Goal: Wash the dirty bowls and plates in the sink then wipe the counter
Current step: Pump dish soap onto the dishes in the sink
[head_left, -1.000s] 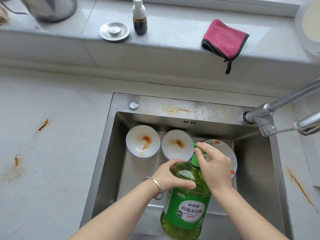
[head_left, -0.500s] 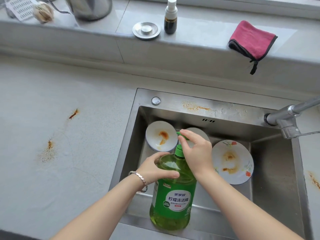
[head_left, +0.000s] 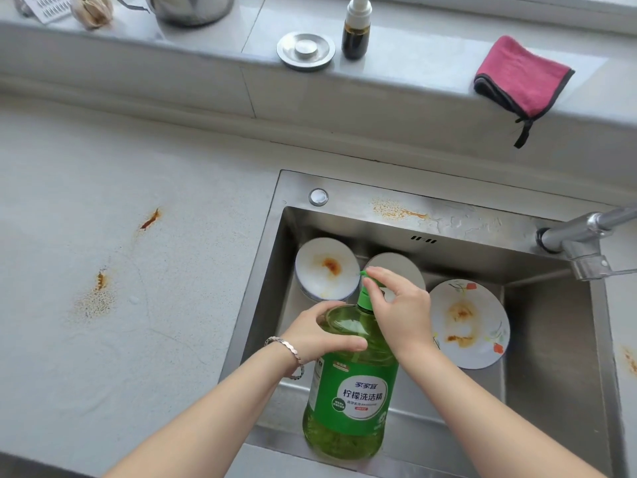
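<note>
A big green dish-soap bottle (head_left: 351, 401) stands over the steel sink (head_left: 465, 222). My left hand (head_left: 320, 334) grips its shoulder. My right hand (head_left: 400, 305) lies over its green pump head, fingers on the nozzle. In the sink sit a white bowl (head_left: 325, 270) with a brown stain, a second white bowl (head_left: 401, 265) partly hidden behind my right hand, and a flowered plate (head_left: 470, 326) with brown smears at the right.
Brown stains (head_left: 100, 291) mark the grey counter at left; another (head_left: 396, 212) is on the sink's back rim. On the ledge lie a pink cloth (head_left: 520, 77), a sink plug (head_left: 305, 50), a small spray bottle (head_left: 356, 29) and a kettle (head_left: 193, 6). The tap (head_left: 582, 236) is at right.
The view has shifted left and slightly back, so the sink sits further right. The bottle has moved left relative to the dishes, uncovering the flowered plate. Both hands stay on the bottle.
</note>
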`<state>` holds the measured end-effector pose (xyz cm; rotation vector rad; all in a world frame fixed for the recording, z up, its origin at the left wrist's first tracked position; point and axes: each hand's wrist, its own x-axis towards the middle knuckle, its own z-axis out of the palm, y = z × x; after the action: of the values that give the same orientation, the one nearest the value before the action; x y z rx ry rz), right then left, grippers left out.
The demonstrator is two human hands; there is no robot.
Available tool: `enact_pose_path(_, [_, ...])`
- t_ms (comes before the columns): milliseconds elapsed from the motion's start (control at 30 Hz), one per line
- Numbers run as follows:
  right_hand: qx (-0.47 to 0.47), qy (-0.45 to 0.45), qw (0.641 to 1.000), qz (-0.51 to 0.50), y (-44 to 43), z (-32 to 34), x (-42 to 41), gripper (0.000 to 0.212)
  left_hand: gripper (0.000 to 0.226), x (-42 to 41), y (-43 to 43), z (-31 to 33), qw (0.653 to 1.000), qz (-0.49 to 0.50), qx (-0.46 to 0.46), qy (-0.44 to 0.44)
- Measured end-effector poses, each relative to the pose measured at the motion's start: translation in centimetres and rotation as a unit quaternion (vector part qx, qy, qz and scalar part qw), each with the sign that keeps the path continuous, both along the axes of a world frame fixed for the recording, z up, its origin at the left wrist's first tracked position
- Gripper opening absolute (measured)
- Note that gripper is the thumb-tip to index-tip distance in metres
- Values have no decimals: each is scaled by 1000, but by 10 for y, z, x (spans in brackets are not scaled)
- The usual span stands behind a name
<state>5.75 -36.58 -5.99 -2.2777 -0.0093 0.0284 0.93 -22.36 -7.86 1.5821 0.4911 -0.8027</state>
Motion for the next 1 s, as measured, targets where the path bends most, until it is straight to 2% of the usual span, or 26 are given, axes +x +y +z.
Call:
enact_pose_path(133, [42, 58, 997, 2, -7, 16, 8, 16, 74, -2, 0, 3, 1000, -7, 2, -20])
enact_pose_path(267, [41, 89, 995, -9, -25, 45, 8, 30, 83, -7, -11, 10, 998, -24, -3, -64])
enact_pose_path(333, [27, 122, 992, 5, -39, 57, 3, 22, 83, -7, -19, 15, 996, -22, -6, -87])
enact_pose_path(433, [88, 120, 989, -21, -58, 71, -13, 8, 88, -6, -32, 21, 991, -55, -3, -126])
enact_pose_path(533, [151, 116, 980, -54, -74, 84, -33, 13, 93, -10, -49, 24, 981, -92, 11, -168])
enact_pose_path(733, [206, 153, 963, -78, -104, 89, -71, 19, 92, -25, -84, 23, 967, -106, 8, -230])
enact_pose_path(933, [207, 169, 956, -118, -121, 76, -98, 25, 103, -28, -99, 11, 953, -230, 8, -197])
enact_pose_path(1000, [191, 156, 960, -130, -125, 72, -103, 26, 98, -27, -90, 6, 958, -229, 14, -172])
